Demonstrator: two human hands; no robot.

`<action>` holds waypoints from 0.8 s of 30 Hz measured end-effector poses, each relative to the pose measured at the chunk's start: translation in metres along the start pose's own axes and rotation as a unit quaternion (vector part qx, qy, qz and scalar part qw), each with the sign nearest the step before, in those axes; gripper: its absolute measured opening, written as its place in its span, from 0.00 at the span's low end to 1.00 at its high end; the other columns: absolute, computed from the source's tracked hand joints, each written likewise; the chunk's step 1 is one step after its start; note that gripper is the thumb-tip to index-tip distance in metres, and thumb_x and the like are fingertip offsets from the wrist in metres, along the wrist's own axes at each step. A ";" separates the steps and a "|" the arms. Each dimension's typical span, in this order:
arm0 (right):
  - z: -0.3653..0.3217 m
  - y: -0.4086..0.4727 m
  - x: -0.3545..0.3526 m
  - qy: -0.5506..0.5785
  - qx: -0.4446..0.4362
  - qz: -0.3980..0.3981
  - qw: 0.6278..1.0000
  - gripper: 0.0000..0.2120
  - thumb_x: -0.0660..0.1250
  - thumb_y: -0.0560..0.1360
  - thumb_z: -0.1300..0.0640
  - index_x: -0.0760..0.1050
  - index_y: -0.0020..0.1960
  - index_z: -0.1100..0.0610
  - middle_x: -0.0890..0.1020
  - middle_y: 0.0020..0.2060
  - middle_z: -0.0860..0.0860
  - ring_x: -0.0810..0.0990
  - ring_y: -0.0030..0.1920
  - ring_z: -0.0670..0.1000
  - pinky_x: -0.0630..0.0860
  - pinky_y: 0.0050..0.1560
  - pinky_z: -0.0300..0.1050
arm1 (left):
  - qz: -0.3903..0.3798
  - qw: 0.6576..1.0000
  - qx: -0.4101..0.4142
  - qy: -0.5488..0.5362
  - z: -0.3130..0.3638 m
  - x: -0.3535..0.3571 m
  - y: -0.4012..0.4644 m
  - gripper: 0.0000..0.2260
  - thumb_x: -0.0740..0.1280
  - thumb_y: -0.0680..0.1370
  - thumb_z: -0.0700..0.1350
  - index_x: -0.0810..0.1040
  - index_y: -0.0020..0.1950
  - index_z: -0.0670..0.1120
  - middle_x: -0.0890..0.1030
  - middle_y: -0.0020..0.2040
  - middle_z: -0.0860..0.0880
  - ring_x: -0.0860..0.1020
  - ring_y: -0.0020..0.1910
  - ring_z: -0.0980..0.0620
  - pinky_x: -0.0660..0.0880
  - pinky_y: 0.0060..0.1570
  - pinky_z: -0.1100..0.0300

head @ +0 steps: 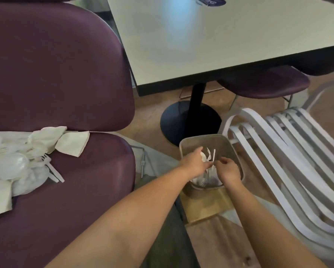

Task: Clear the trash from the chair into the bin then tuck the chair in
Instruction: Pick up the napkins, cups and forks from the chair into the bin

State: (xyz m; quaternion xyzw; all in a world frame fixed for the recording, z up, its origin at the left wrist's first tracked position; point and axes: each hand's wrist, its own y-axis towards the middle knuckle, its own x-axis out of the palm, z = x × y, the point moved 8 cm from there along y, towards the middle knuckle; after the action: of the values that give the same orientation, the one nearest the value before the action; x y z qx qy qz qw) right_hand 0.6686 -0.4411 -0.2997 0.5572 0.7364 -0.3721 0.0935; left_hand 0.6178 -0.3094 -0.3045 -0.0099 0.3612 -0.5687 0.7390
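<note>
While both hands are hovering over the mouth of the bin (187, 145), the person is working through the first step, moving trash off the chair (81, 186) and into the container. The left hand (194, 161) is gripping a small bunch of white plastic cutlery (208, 155), whose handles are sticking up toward 12 o'clock above the rim. The right hand (229, 170) is meeting that bunch from the 3 o'clock side with its fingers curled in; it is looking like a pinch on 1 of the pieces, though I cannot tell for sure whether it is really grasping or only touching. More clear and white waste is already lying at the bottom of the bin.

Most of the job is still waiting. At 9 o'clock from the bin, a heap of napkins (71, 144), clear plastic lids and forks (54, 172) is lying on the purple seat, close to the backrest.

By my judgement, the next move is calling for both hands to let the cutlery fall straight down inside the rim, then to swing toward 9 o'clock for another load. The light napkins are likely needing a gathered, bunched grasp. Tucking the chair under the table (220, 45) at 12 o'clock is coming last.
</note>
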 end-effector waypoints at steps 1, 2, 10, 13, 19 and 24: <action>0.001 -0.001 0.002 -0.009 0.000 -0.007 1.000 0.22 0.64 0.78 0.56 0.70 0.70 0.60 0.75 0.66 0.59 0.74 0.65 0.60 0.69 0.65 0.48 | 0.003 1.000 -0.008 0.005 -0.003 0.001 0.002 0.33 0.67 0.77 0.55 0.57 0.78 0.51 0.73 0.70 0.45 0.73 0.67 0.45 0.70 0.65 0.50; 0.002 -0.002 0.003 -0.015 -0.001 -0.011 1.000 0.22 0.63 0.78 0.56 0.69 0.71 0.59 0.74 0.67 0.60 0.73 0.66 0.60 0.69 0.67 0.50 | 0.007 1.000 -0.012 0.006 -0.004 0.001 0.002 0.31 0.65 0.79 0.55 0.57 0.78 0.51 0.72 0.71 0.46 0.72 0.68 0.45 0.70 0.66 0.50; -0.029 -0.020 0.022 -0.008 -0.051 -0.055 0.997 0.20 0.61 0.79 0.58 0.70 0.71 0.55 0.75 0.66 0.53 0.74 0.65 0.56 0.69 0.59 0.46 | 0.074 0.996 0.018 -0.049 -0.007 -0.049 -0.015 0.20 0.59 0.82 0.48 0.65 0.75 0.51 0.74 0.69 0.50 0.73 0.66 0.50 0.70 0.66 0.53; -0.055 -0.034 0.038 0.008 -0.085 -0.070 0.994 0.18 0.61 0.80 0.58 0.71 0.69 0.55 0.77 0.63 0.52 0.76 0.63 0.55 0.71 0.64 0.48 | 0.103 0.992 0.031 -0.064 -0.015 -0.080 -0.031 0.18 0.60 0.82 0.47 0.68 0.72 0.51 0.76 0.66 0.51 0.75 0.61 0.52 0.73 0.60 0.57; -0.107 -0.078 0.094 0.008 -0.159 -0.115 0.981 0.15 0.62 0.79 0.58 0.76 0.65 0.54 0.79 0.59 0.51 0.77 0.57 0.51 0.72 0.56 0.44 | 0.175 0.982 0.014 -0.071 -0.067 -0.160 -0.077 0.13 0.61 0.81 0.46 0.75 0.65 0.50 0.79 0.56 0.53 0.77 0.57 0.54 0.70 0.53 0.63; -0.139 -0.125 0.145 -0.013 -0.207 -0.143 0.968 0.10 0.63 0.79 0.57 0.79 0.57 0.53 0.80 0.53 0.49 0.76 0.51 0.48 0.69 0.50 0.41 | 0.258 0.963 -0.022 -0.077 -0.123 -0.219 -0.126 0.09 0.63 0.80 0.44 0.78 0.59 0.51 0.80 0.47 0.53 0.79 0.51 0.53 0.70 0.48 0.63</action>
State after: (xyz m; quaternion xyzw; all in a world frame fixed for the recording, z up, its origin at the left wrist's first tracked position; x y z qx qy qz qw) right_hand 0.5438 -0.2542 -0.2258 0.4100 0.8681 -0.2280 0.1625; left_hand 0.4253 -0.1199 -0.2272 0.0235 0.3062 -0.3477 0.8859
